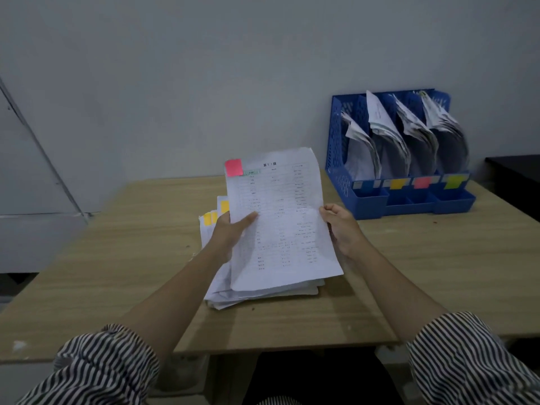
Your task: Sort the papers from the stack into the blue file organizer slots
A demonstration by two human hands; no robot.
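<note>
One creased printed sheet (pixel 277 217), pink-tabbed, pinched by left hand (pixel 233 229) and right hand (pixel 340 229); four-slot perforated blue plastic organizer (pixel 339 171); one loose stack (pixel 222 287).

Both forearms reach forward, bare below rolled striped sleeves (pixel 473 361). The left hand (pixel 230 229) is raised with its thumb laid flat across the sheet's (pixel 277 217) face, fingers hidden behind. The right hand (pixel 342 229) pinches the sheet's opposite edge, fingers curled, wrist straight.
</note>
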